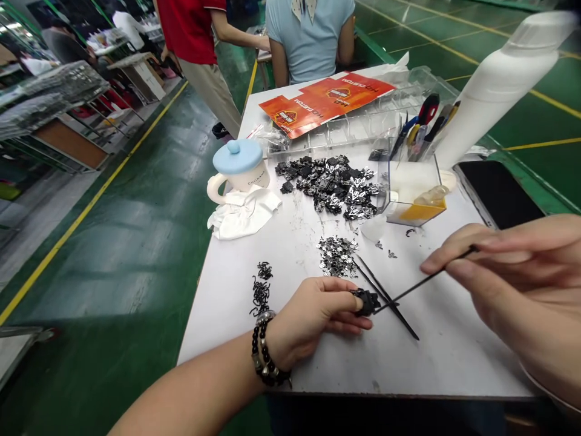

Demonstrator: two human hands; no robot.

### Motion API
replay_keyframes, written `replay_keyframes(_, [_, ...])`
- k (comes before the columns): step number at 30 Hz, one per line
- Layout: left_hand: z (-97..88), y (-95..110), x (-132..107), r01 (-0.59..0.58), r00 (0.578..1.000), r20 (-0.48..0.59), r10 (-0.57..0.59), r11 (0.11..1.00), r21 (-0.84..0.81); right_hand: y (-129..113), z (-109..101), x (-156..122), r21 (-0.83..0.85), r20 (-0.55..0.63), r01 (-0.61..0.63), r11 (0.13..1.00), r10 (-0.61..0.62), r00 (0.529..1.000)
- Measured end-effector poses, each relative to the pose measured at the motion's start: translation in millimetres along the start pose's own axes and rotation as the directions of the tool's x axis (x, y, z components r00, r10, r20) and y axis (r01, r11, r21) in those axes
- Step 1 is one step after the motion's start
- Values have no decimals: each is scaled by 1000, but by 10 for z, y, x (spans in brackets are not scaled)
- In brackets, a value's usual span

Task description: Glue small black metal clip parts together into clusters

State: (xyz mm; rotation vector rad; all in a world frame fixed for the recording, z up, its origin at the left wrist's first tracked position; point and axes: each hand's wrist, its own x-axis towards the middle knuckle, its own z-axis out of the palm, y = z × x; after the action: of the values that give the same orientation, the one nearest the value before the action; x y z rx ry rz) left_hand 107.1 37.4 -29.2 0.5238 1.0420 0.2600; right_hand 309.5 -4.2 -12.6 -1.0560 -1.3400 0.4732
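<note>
Between its thumb and fingers, my left hand (313, 309) pinches a small black plastic part (368, 301) just above the white table. My right hand (512, 284) grips a thin black rod (422, 283) near its upper end. The rod slants down to the left, its tip at the edge of the part; whether it touches is hard to tell. Black tweezers (406, 324) lie beneath the rod. Beyond my left hand is a heap of tiny silvery pieces (336, 255). Small black hook-shaped pieces (261, 295) lie near my left wrist.
A pile of black-and-silver parts (333, 181) sits farther back. Around it stand a blue-lidded mug (240, 166), a clear tool holder (413, 188) and a white bottle (499, 85). A phone (499, 192) lies right; orange printed card (331, 100) rests on clear trays.
</note>
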Motion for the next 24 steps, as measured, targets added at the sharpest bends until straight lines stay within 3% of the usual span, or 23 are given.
replay_keyframes(3, [1,-1,5,-1,1000,0,1,1000,3,-6,123,-25,34,127,119,992,-123,984])
replay_keyframes(19, [8,-8,5,1,1000,-7,-1,1000,8,14,98,-21,30,135,150,988,-153,979])
replay_keyframes(24, [3,-13,8,0,1000,-6,0,1000,8,9,77,-8,25,52,120,992,-121,991])
